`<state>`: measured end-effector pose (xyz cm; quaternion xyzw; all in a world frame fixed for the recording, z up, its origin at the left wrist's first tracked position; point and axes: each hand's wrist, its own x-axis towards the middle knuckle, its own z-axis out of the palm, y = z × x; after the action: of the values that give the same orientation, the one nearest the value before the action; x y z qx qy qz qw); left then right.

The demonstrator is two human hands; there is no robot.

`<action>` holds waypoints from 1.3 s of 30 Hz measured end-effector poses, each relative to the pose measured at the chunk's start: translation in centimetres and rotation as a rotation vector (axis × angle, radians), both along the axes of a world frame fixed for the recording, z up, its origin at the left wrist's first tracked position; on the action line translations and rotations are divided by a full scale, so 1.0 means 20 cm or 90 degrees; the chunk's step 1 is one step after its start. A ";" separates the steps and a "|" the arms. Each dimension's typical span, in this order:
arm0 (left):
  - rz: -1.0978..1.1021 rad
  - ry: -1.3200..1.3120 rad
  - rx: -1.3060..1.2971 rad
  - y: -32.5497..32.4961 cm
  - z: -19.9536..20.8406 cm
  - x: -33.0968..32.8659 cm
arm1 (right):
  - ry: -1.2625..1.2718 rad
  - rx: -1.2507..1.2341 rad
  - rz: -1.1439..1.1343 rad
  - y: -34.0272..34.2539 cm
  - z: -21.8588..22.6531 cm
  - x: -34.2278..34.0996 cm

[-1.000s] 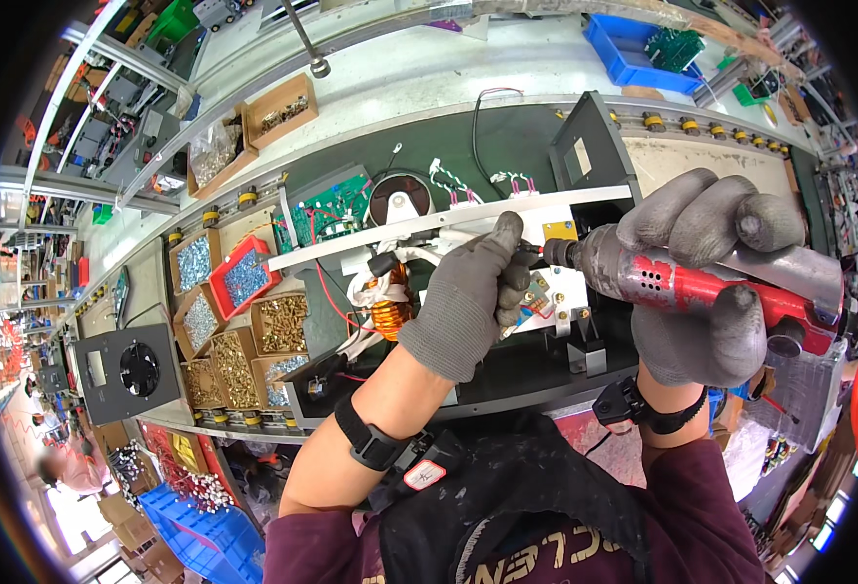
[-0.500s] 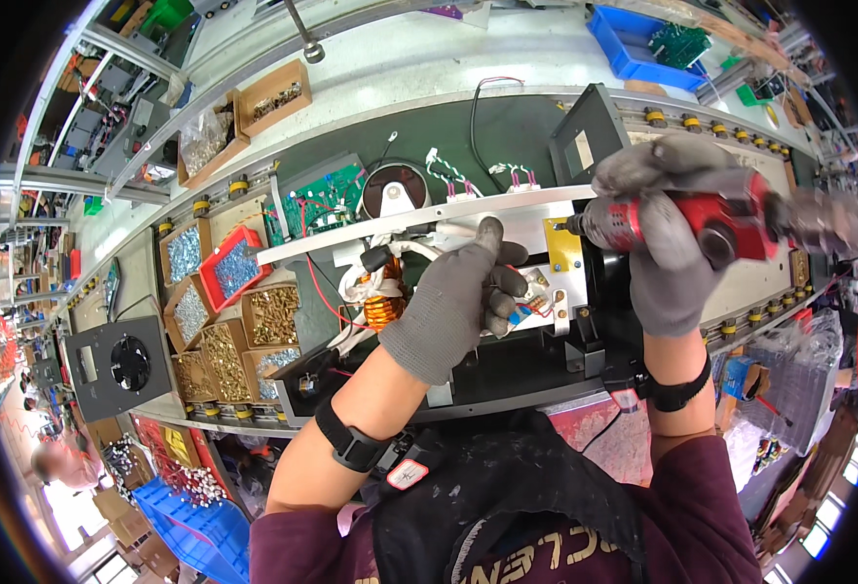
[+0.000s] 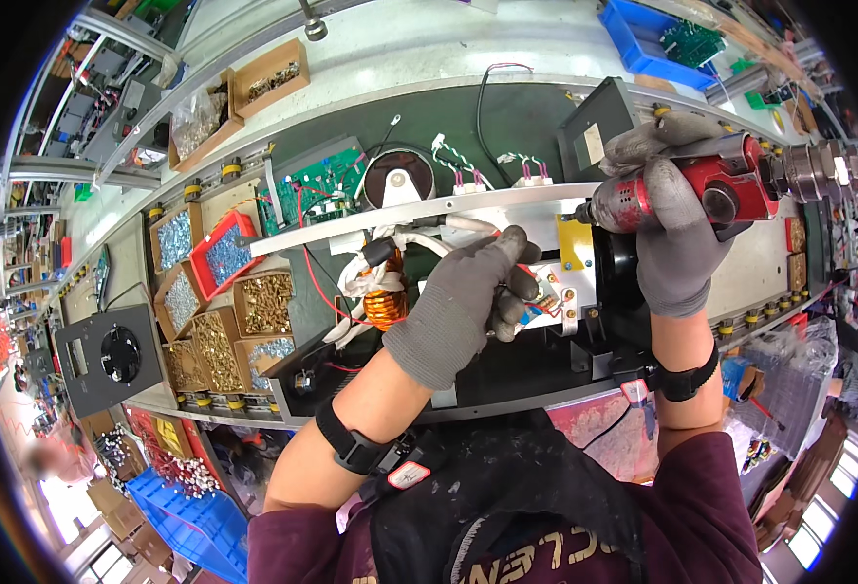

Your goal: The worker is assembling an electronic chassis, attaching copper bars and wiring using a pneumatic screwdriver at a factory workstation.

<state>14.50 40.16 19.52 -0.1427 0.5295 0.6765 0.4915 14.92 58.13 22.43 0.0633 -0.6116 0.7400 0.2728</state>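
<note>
The dark chassis (image 3: 507, 399) lies across the middle of the bench, its long front edge close to the person's body and its left end beside cardboard boxes of screws (image 3: 263, 300) and a red tray (image 3: 223, 255). Beyond it a green board (image 3: 531, 112) reaches back to a roller rail, and a grey panel (image 3: 599, 127) stands tilted at the far right corner. To the right, a pale work surface (image 3: 755, 258) gives the driver side some room.

Inside the chassis sit an orange copper coil (image 3: 385, 310) with white-sleeved leads and a yellow plate (image 3: 575, 243); a silvery bar (image 3: 371, 226) runs lengthwise above them. The right hand (image 3: 680, 248), gloved in grey, is wrapped around a worn red power driver (image 3: 624, 204) — its nose points left, near the yellow plate. The left hand (image 3: 463, 304), also gloved, curls over the chassis parts — whether it grips anything, I cannot tell.
</note>
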 end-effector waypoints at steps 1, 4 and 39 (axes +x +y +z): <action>-0.025 0.028 -0.001 0.00 0.00 0.00 | 0.019 0.017 0.001 0.00 -0.01 -0.01; -0.053 0.128 -0.012 -0.01 0.01 -0.01 | -0.020 -0.036 0.026 -0.02 0.00 0.00; -0.541 0.988 -0.462 -0.90 0.01 0.43 | -0.693 0.289 -0.542 0.26 -1.20 2.02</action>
<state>23.01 22.25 19.80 0.4061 0.8928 0.1418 0.1334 55.38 63.41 -1.50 -0.5020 -0.7710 0.3511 0.1741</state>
